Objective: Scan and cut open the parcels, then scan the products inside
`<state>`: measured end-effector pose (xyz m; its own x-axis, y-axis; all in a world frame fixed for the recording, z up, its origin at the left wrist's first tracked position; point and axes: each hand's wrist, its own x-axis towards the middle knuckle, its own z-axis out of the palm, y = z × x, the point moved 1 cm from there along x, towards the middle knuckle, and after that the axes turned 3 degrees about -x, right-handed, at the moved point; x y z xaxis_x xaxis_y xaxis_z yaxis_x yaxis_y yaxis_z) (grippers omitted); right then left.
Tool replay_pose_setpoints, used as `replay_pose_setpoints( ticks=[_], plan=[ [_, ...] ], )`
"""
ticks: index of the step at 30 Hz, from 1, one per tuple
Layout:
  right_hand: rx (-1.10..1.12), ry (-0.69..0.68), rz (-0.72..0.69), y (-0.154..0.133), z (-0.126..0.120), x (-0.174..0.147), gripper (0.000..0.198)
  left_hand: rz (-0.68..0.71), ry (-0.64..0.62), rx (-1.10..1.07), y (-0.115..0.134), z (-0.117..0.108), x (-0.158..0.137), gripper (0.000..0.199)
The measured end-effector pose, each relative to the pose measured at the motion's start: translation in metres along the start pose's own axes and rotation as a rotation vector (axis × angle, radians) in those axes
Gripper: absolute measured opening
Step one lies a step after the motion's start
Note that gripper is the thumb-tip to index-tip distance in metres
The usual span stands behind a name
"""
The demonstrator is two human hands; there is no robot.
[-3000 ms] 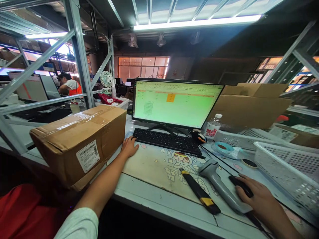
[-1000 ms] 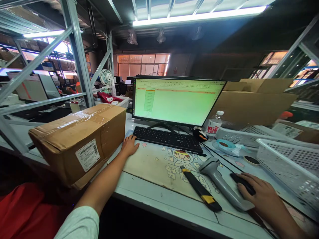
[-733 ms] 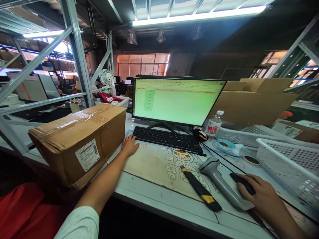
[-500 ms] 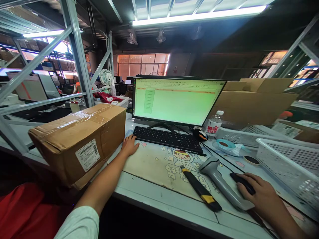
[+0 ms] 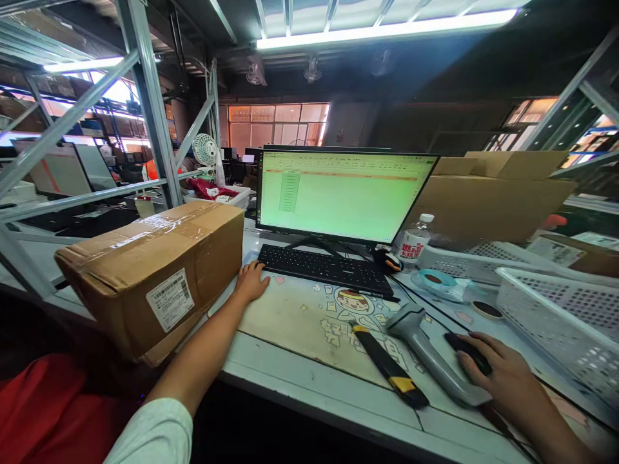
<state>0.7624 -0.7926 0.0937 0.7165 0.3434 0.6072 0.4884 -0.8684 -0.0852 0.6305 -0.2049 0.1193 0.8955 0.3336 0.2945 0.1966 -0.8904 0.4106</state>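
Screen (image 5: 345, 196), head view: the orange cell block of three seconds ago is gone; one shaded column (image 5: 289, 192) shows.
Right hand (image 5: 505, 370): curled round one black mouse (image 5: 468, 353), on the desk (image 5: 280, 368) to the right of one grey scanner (image 5: 438, 357).
Left hand (image 5: 250, 282): laid loose, gripping nothing, at the left corner of one keyboard (image 5: 324, 267).
Cutter (image 5: 389, 367): one, beside the scanner.
Obscured: the mouse's rear, under the palm; screen lettering, too small to read; right forearm (image 5: 551, 412), cut off at the edge.
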Motion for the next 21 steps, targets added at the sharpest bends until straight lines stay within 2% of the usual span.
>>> replay_pose_setpoints(
  ticks=[14, 21],
  plan=[
    [0.059, -0.079, 0.127, -0.024, -0.016, 0.005, 0.063, 0.002, -0.002, -0.005, -0.001, 0.000, 0.001, 0.053],
    [0.096, -0.155, 0.324, -0.030, -0.026, 0.002, 0.063, 0.006, 0.001, -0.001, 0.003, -0.003, -0.001, 0.051]
  ],
)
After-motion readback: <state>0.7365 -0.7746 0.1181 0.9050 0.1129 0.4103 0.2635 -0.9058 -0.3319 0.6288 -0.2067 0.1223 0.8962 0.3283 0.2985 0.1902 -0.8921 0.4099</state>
